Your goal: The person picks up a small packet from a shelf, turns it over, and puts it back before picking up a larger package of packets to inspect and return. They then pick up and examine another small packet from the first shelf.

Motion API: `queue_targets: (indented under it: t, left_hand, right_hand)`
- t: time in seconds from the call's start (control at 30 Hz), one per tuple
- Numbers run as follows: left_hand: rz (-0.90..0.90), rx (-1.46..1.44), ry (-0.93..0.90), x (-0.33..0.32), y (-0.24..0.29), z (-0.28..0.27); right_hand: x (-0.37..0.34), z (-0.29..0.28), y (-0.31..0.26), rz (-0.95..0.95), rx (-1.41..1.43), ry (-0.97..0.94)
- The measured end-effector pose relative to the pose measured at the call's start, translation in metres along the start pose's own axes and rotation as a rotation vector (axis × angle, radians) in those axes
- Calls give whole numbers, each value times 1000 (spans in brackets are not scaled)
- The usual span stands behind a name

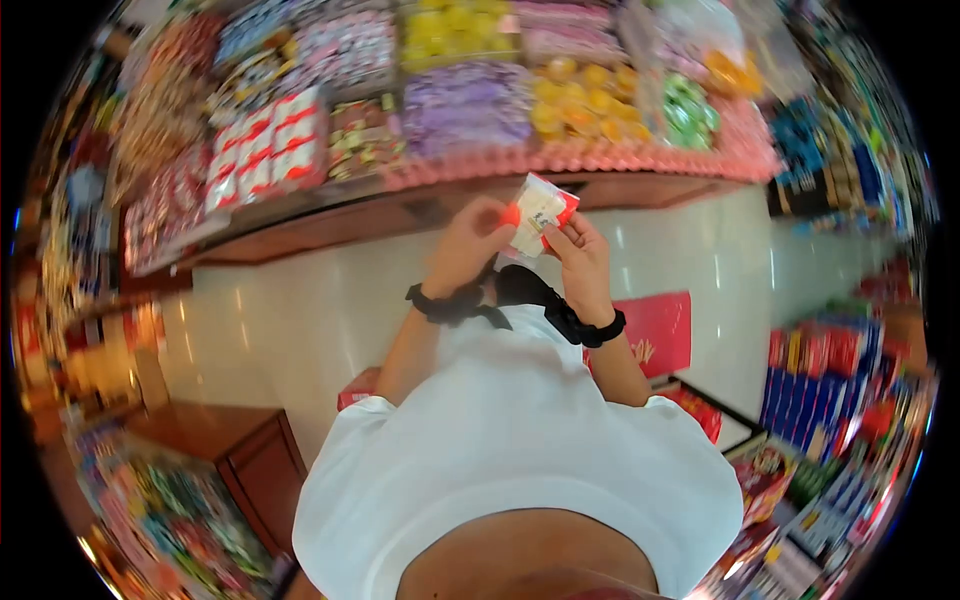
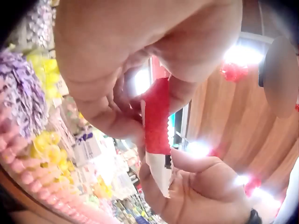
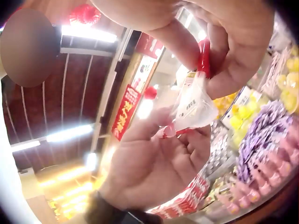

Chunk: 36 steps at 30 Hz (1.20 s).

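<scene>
A small white packet with red ends (image 1: 541, 217) is held up between both hands in front of the display. My left hand (image 1: 468, 247) pinches its left red end, and my right hand (image 1: 584, 262) pinches the right side between thumb and fingers. In the left wrist view the packet (image 2: 158, 126) appears edge-on, its serrated edge showing, with the left hand (image 2: 145, 51) above and the right hand (image 2: 201, 191) below. The right wrist view shows the packet's printed clear-white face (image 3: 194, 105), the right hand (image 3: 224, 42) gripping its red top and the left hand (image 3: 154, 163) beneath.
Bins of wrapped sweets stand along the display, among them purple packets (image 1: 468, 108), yellow-orange cups (image 1: 590, 105) and red-white packs (image 1: 265, 150). A pink frill (image 1: 560, 160) edges the counter. Behind lie a red box (image 1: 655, 330), a wooden cabinet (image 1: 215, 430) and stacked goods (image 1: 820, 385).
</scene>
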State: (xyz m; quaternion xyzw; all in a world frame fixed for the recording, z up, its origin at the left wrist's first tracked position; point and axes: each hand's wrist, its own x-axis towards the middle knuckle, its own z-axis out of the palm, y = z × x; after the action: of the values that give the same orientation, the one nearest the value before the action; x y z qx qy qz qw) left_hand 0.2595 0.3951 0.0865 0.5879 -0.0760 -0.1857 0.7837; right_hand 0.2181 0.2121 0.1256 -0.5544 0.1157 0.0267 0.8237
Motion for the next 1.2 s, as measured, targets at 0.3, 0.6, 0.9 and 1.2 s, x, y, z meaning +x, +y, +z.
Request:
queue_targets:
  t: [0.3,0.6,0.9,1.2]
  left_hand:
    - [77,-141,543,-20,6,-117]
    - [92,-143,837,-14,70,-211]
    - [81,12,1033,-44,95,-322]
    - [59,414,865,-56,97,-499]
  right_hand:
    - [95,120,35,211,-55,-314]
    - [180,236,85,313,-54,-516]
    - [215,324,109,384,-210,-685]
    - [214,440,174,260,-273,-549]
